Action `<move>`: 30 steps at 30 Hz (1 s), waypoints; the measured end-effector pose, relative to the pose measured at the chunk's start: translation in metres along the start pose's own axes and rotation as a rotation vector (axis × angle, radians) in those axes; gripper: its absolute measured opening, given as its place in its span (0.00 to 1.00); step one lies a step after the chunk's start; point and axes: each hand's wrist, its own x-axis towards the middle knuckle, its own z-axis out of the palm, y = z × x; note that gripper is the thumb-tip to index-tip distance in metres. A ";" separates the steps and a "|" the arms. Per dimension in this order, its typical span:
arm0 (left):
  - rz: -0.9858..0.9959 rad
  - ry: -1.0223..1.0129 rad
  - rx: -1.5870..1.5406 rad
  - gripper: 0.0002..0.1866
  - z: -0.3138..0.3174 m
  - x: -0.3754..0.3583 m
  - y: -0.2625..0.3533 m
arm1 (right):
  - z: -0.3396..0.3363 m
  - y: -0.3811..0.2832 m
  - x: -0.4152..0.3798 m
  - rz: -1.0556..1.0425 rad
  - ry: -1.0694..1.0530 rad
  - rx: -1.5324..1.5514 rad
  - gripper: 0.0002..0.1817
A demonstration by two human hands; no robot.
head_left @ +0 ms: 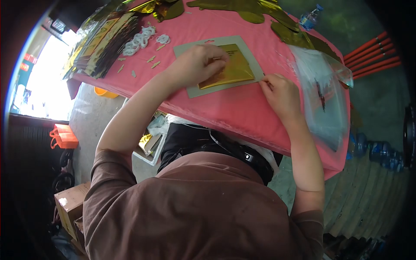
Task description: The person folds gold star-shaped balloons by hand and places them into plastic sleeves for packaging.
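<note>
Her left hand [197,65] presses fingers-together on the shiny gold foil sheet [229,69] while the right hand [281,93], at four o'clock, pinches the grey backing card [253,58], packing unfinished.

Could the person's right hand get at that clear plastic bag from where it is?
Probably yes: the right hand rests by the grey card's edge, and the clear plastic bag lies beside it with nothing between.

Left hand [197,65] presses gold foil sheet [229,69]; right hand [281,93] touches grey board [253,58].
</note>
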 end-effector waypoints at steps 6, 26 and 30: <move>0.249 -0.065 0.265 0.19 0.017 -0.019 -0.026 | 0.007 -0.037 -0.003 -0.344 -0.036 0.202 0.05; 0.164 -0.149 0.305 0.21 0.017 -0.020 -0.024 | 0.015 -0.060 0.014 -0.452 -0.350 0.228 0.06; 0.173 -0.145 0.308 0.21 0.017 -0.020 -0.025 | 0.017 -0.064 0.018 -0.521 -0.372 0.144 0.06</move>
